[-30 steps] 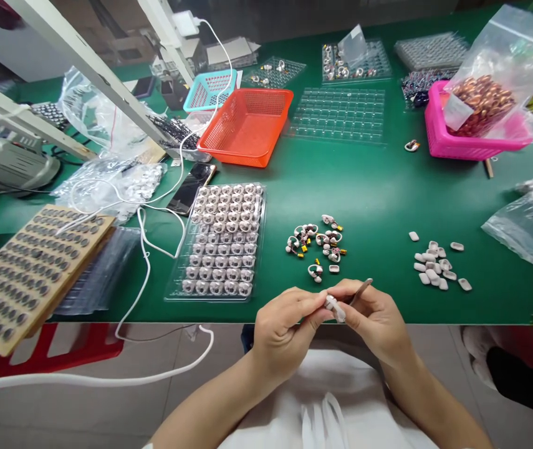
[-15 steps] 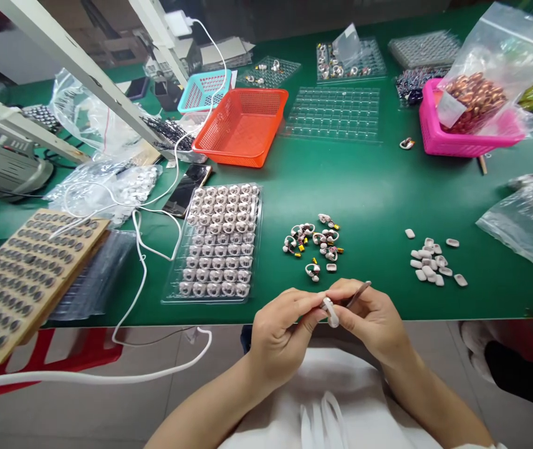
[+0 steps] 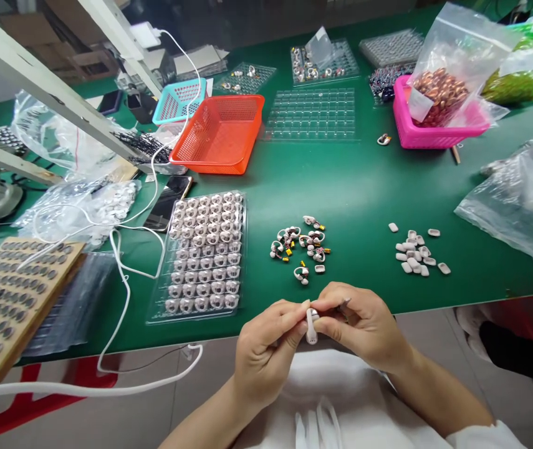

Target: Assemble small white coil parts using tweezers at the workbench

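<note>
Between both hands, over the table's front edge, is a small white curved piece (image 3: 312, 325). My left hand (image 3: 270, 349) pinches its left side with thumb and fingertips. My right hand (image 3: 364, 324) grips the right side and also has a thin metal tool (image 3: 345, 304) tucked in its fingers. Beyond the hands lies a cluster of small white ring-like parts (image 3: 313, 238) with yellow tabs. Small pale caps (image 3: 413, 252) are scattered to the right. A clear tray (image 3: 244, 249) at the left holds rows of similar pale parts.
An orange basket (image 3: 219, 134), a turquoise basket (image 3: 179, 103) and a pink basket (image 3: 420, 134) stand farther back. A phone (image 3: 169, 202) and white cable lie left, near a wooden board (image 3: 23, 293) of round pieces. A clear bag (image 3: 518, 206) lies right.
The view has shifted, so the tabletop things sit differently in it. The white piece has turned more upright between my fingers, and less of the metal tool shows.
</note>
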{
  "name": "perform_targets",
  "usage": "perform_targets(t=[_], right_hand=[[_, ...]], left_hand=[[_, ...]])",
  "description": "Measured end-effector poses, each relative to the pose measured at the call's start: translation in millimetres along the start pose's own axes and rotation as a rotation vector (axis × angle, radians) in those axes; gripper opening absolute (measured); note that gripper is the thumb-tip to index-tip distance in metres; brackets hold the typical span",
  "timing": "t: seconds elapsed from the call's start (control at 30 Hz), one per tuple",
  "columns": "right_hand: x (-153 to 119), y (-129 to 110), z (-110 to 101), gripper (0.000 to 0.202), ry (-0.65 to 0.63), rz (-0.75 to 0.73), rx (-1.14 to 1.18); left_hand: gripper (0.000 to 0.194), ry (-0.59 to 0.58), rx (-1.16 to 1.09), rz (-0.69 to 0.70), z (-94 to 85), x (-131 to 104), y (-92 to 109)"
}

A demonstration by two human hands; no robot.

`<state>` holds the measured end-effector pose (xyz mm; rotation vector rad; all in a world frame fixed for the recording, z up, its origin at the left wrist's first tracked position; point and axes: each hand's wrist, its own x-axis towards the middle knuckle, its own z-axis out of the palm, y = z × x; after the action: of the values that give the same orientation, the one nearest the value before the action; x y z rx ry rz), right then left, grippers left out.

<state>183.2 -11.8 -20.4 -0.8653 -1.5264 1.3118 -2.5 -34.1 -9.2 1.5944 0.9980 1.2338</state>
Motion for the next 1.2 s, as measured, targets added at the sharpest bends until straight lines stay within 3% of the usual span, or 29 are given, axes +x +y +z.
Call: perform_targets(t=[0.33, 0.57, 0.67, 0.8, 1.2], right_hand=[[-0.7, 0.0, 1.7, 0.018, 0.028, -0.167, 0.004], [-0.8, -4.4, -5.7, 0.018, -0.026, -0.189, -0.138], [-1.1, -4.5, -4.6, 0.018, -0.018, -0.191, -0.157], [-2.7, -1.9, 0.1, 0.019, 0.03, -0.195, -0.142], [-6.6, 3.6, 5.0, 0.021, 0.1, -0.217, -0.153]], left_hand=[[0.043, 0.018, -0.06, -0.093, 0.0, -1.6, 3.5], [0.019, 0.098, -0.344, -0.512, 2.3, -0.6, 1.1], [0.015, 0.132, -0.517, -0.619, 4.8, -1.1, -2.4], [0.015, 0.178, -0.62, -0.672, 6.7, 0.7, -3.5], [0.014, 0.213, -0.642, -0.713, 6.5, 3.6, -2.1]])
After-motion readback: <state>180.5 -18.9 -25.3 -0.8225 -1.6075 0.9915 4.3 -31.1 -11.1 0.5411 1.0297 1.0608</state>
